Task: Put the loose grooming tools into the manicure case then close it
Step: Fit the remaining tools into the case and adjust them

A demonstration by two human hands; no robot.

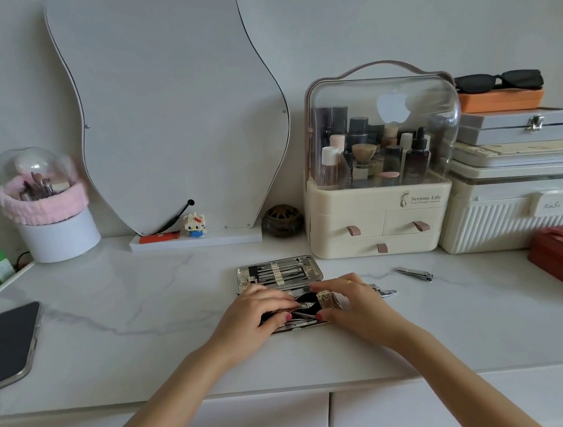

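Fingers (283, 302) of both hands pinch a tool into open manicure case (279, 275); nail clipper (415, 274) & another tool (385, 292) left on tabletop (145, 312), lid unclosed.

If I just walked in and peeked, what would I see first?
Two hands, the left hand and the right hand, busy over an open shiny manicure case in the middle of the white table. A nail clipper lies loose on the table to the right of the case. Behind stands a tall wavy mirror, with a clear-domed makeup box full of bottles beside it.
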